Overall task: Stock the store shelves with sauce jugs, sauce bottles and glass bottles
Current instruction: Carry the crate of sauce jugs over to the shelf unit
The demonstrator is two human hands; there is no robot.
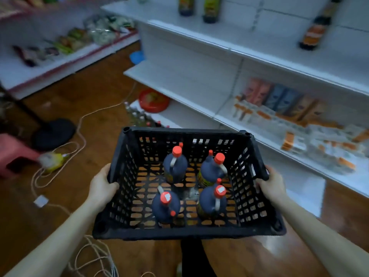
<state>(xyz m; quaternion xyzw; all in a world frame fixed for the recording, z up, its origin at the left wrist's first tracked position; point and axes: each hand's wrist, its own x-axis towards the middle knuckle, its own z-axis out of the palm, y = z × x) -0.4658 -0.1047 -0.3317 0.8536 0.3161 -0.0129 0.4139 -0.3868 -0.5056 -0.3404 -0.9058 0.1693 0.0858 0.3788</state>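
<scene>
Left grip [102, 183] clenched round the left side rim of the black plastic lattice crate [185, 131], thumb hooked over the edge. Right grip [272, 183] likewise grasping the right side rim. The crate is held level in the air, over the brown wooden floor [89, 92].

Inside the crate are four dark sauce jugs with orange-red caps, all upright and set two by two:
- back-left jug [175, 166]
- back-right jug [211, 169]
- front-left jug [165, 208]
- front-right jug [210, 204]

The jugs stand apart from each other. Small red caps show beside some of them, but it is too blurred to tell what they belong to.

White metal shelving [199, 56] runs ahead and to the right of the crate. On its upper shelf:
- two dark bottles with yellow labels [211, 11], side by side
- a dark bottle with an orange label [316, 31], well apart to the right

A lower shelf holds blurred orange-and-white packets [287, 140]. A pale cable [79, 128] trails over the floor on the left.
</scene>
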